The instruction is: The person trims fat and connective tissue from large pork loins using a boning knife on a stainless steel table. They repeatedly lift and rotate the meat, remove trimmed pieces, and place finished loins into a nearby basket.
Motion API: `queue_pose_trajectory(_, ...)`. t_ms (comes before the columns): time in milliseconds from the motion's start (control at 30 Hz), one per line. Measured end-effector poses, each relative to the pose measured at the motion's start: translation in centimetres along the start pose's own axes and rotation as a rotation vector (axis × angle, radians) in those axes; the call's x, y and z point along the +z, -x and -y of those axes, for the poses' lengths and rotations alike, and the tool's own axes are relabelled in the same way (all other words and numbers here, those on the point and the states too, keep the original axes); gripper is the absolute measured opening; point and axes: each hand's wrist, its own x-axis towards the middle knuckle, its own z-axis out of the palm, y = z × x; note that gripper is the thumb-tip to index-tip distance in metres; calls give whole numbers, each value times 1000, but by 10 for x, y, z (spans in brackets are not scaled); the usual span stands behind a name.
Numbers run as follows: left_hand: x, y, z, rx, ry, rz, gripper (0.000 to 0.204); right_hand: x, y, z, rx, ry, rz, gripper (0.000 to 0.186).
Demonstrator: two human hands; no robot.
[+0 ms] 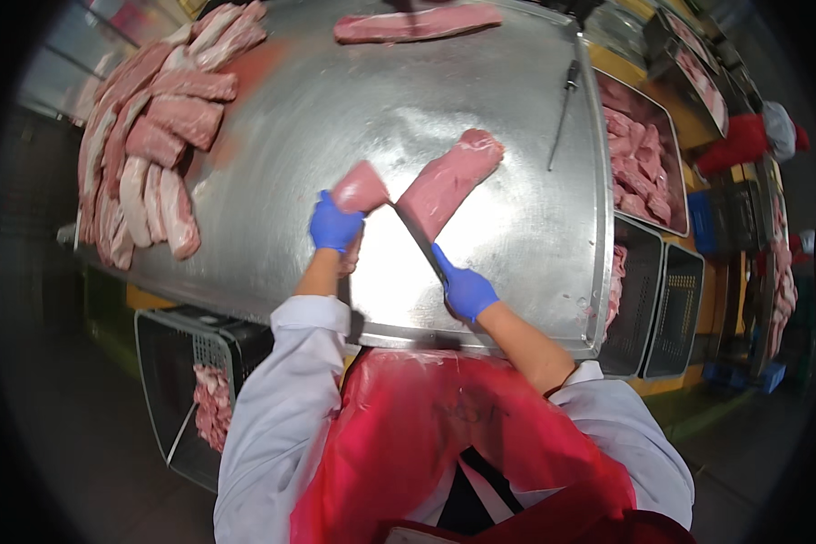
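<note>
My left hand (335,223), in a blue glove, is closed on a short cut piece of pink meat (361,185) just above the steel table (281,195). In my right hand (470,292), also gloved in blue, is a knife (413,229), its blade slanting up and left. The knife's tip reaches the edge of the held piece. To the right of the blade, a longer boneless chunk of meat (453,177) lies on the table, its cut end beside the knife. Most of the knife's handle is hidden in my right hand.
Long meat strips (145,127) are heaped at the far left, and another strip (417,24) lies at the far edge. A sharpening steel (563,113) rests near the right rim. Beyond stand a meat-filled tray (682,186), grey crates (672,313) and a person in red (734,145). A bin (168,399) stands lower left.
</note>
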Motion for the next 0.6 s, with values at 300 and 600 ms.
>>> queue_pose_trajectory(300, -8, -43, 66, 16, 1272, 612, 87, 69, 115, -118, -220, -486, -248, 76)
queue_pose_trajectory(600, 9, 7, -292, 869, 814, 421, 83, 42, 180, -151, 193, -715, -525, 83)
